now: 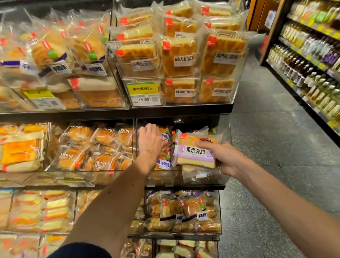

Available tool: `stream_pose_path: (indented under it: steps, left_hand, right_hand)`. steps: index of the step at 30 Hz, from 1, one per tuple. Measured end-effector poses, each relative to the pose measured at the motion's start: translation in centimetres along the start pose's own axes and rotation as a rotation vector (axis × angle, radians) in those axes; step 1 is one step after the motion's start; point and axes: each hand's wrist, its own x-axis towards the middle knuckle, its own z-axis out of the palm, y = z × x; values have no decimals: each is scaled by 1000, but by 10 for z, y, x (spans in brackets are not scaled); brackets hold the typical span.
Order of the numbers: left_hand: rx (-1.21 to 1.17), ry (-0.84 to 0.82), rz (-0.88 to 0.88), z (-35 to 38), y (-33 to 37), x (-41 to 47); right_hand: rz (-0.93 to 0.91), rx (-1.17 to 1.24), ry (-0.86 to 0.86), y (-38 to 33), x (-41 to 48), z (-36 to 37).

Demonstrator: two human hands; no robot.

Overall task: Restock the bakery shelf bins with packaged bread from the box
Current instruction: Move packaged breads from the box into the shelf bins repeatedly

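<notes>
Head view: nearest the camera, one dark blue sleeve (79, 255) covers the left upper arm, and two bare forearms reach out. The right hand (224, 157) grips one clear packet of sliced bread with a purple label (195, 153), thumb on top and fingers beneath, at the front of a clear plastic shelf bin (167, 179). Just left of that grip, the left hand (151, 143) curls down onto wrapped buns (163, 163) in the same bin; whether it holds one cannot be told. Above both hands, two yellow price labels (142, 88) front the upper shelf.
</notes>
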Motion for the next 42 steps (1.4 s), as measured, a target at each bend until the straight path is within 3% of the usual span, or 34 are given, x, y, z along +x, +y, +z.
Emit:
stream_pose_path:
  steps: [6, 8, 11, 14, 15, 17, 20, 22, 29, 34, 38, 42]
  left_hand:
    - [-102, 14, 35, -12, -4, -1]
    - [-237, 30, 50, -15, -10, -5]
    - [-890, 97, -73, -22, -26, -29]
    - [-1683, -238, -283, -33, -54, -60]
    - [-1800, -324, -351, -34, -67, -71]
    - [-1798, -414, -326, -33, -95, -98]
    - [-1868, -374, -201, -25, -140, -143]
    - [-1937, -318, -219, -13, -172, -168]
    - [-2021, 46, -577, 67, -314, -246]
    - [-2181, 148, -834, 117, -411, -323]
    - [-2181, 250, -994, 150, -472, -369]
    - [-2301, 229, -961, 170, -517, -397]
  right_hand:
    - [-2, 29, 16, 5, -3, -2]
    - [6, 31, 16, 5, -4, 1]
    - [4, 33, -3, 3, -4, 15]
    - [1, 20, -59, 4, -3, 43]
    - [-3, 8, -91, 5, -4, 57]
    - [-21, -25, -157, 7, -8, 91]
    - [-44, -77, -229, 18, -19, 152]
    - [-45, -101, -276, 28, -28, 194]
    - [60, -40, -511, 74, -52, 352]
    - [51, -110, -510, 119, -54, 456]
    - [101, -146, -537, 141, -55, 529]
    - [171, -187, -557, 146, -56, 595]
